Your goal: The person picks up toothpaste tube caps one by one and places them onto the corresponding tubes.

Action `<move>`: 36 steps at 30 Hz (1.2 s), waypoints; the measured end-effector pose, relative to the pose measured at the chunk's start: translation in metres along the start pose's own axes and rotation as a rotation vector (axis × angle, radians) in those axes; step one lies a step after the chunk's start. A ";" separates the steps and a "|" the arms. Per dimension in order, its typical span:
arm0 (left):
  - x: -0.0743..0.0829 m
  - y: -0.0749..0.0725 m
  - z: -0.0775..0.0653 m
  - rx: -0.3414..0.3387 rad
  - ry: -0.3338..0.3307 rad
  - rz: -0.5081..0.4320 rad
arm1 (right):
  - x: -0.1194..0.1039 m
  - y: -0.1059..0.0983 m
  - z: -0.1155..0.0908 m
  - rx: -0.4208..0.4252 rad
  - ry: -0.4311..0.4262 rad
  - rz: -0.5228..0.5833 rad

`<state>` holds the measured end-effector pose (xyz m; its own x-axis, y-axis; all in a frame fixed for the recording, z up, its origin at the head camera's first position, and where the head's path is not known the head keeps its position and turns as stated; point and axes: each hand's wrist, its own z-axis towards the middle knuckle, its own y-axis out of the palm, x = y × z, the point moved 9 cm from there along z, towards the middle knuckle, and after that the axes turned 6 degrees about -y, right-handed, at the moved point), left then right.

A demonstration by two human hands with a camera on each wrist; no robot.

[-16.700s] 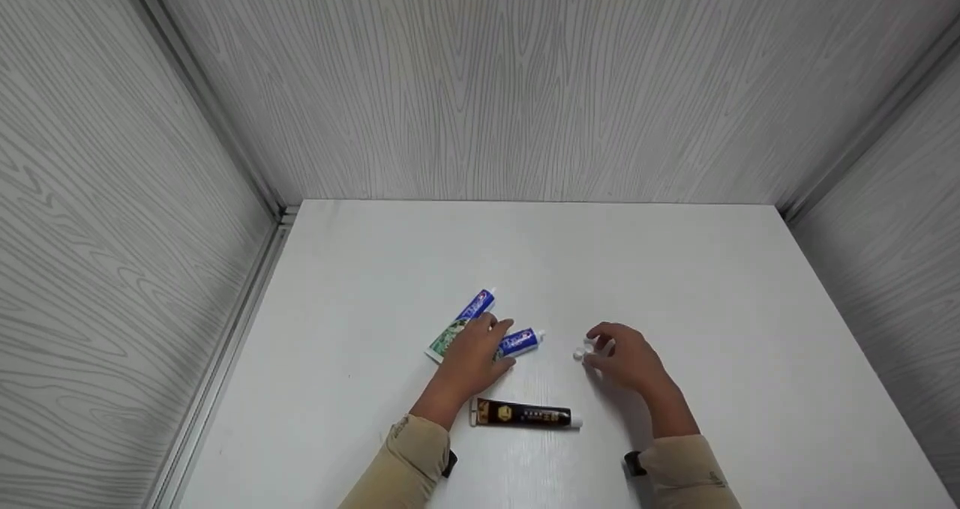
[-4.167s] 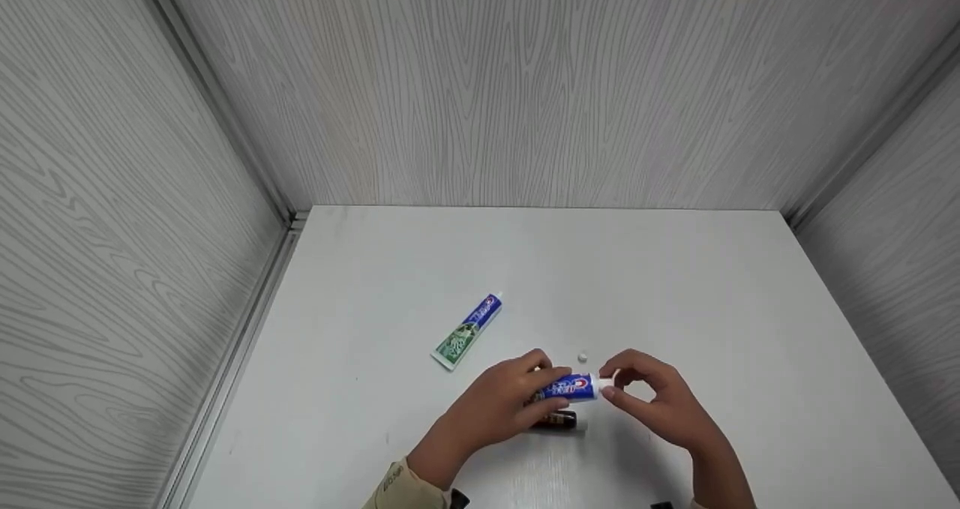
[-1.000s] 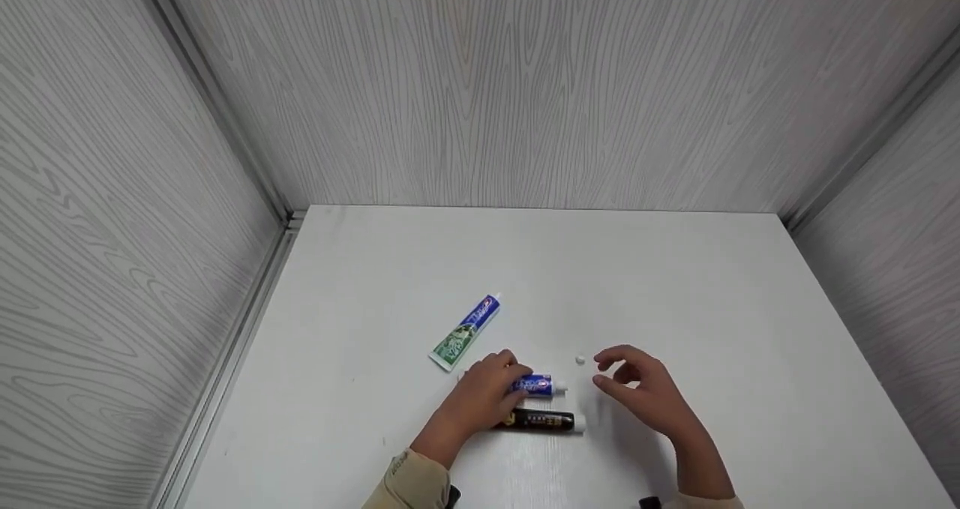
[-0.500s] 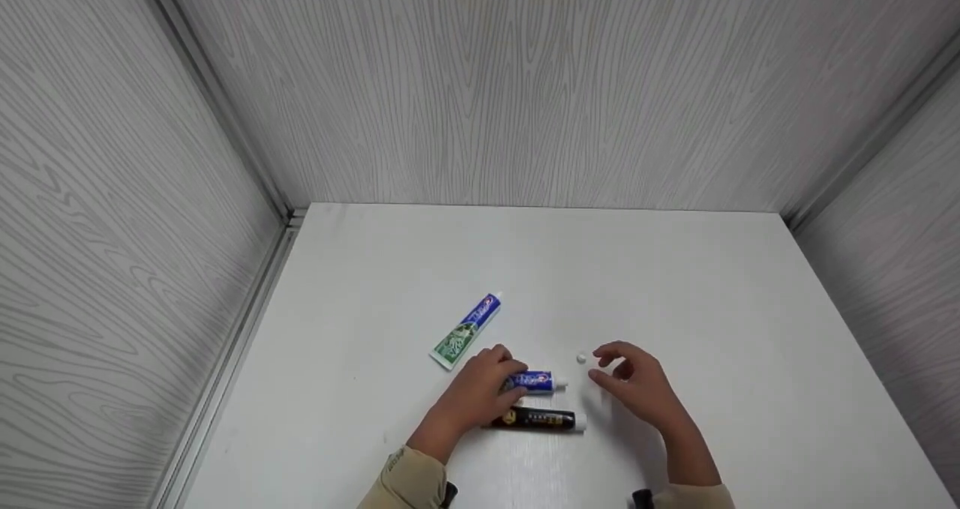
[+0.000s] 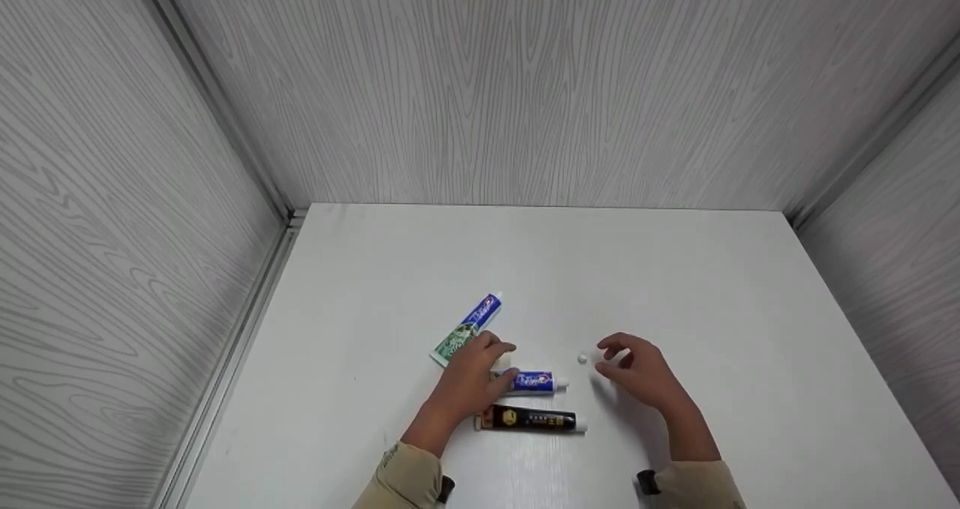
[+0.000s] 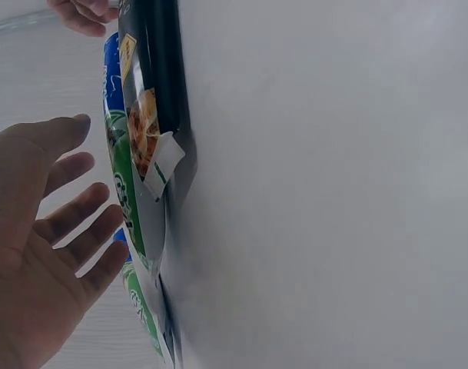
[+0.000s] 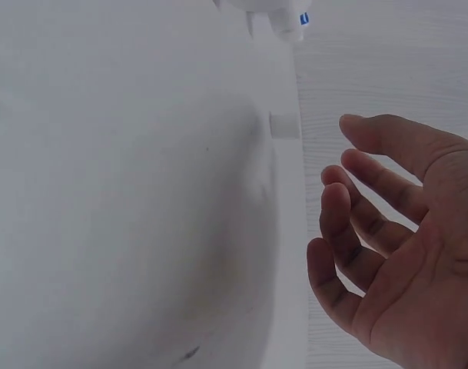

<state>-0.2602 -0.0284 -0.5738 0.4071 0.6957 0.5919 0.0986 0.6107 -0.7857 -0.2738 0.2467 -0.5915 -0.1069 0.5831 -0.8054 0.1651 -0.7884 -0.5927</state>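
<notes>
My left hand [image 5: 469,374] is over the near end of a blue-and-green toothpaste tube [image 5: 534,381]. Its fingers are spread and apart from the tubes in the left wrist view. In front of that tube lies a black toothpaste tube [image 5: 532,418] with a white cap. Another blue-and-green toothpaste tube [image 5: 480,312] lies slanted behind my left hand, partly covered by it. My right hand [image 5: 637,368] hovers beside a small white cap [image 5: 583,358], fingers loosely bent and holding nothing. That cap [image 7: 285,125] stands apart from the fingertips in the right wrist view.
The white table [image 5: 360,284] meets a grey wood-grain panel [image 5: 480,89] at the back. Similar panels stand on the left [image 5: 112,254] and the right [image 5: 900,232].
Earlier, my left hand held the middle tube while my right pinched its white end. The tube now lies on the table, released. My left hand has shifted left; my right stays near the cap.
</notes>
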 end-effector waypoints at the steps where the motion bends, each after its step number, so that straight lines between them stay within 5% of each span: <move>1: -0.002 -0.002 0.001 0.021 -0.008 -0.005 | 0.001 0.000 0.001 -0.005 0.001 -0.003; 16: -0.042 -0.020 0.020 0.253 -0.200 0.017 | 0.006 0.015 0.021 -0.077 -0.008 -0.033; 25: -0.056 -0.022 0.034 0.251 -0.283 0.032 | 0.002 0.023 0.028 -0.102 0.009 -0.041; 36: -0.071 -0.011 0.046 0.148 -0.403 0.045 | -0.001 0.027 0.031 -0.113 0.022 -0.077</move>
<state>-0.3316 -0.0677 -0.5989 0.0178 0.7968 0.6040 -0.0548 0.6039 -0.7951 -0.2995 0.2190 -0.6074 -0.1019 0.6464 -0.7562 0.2668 -0.7145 -0.6467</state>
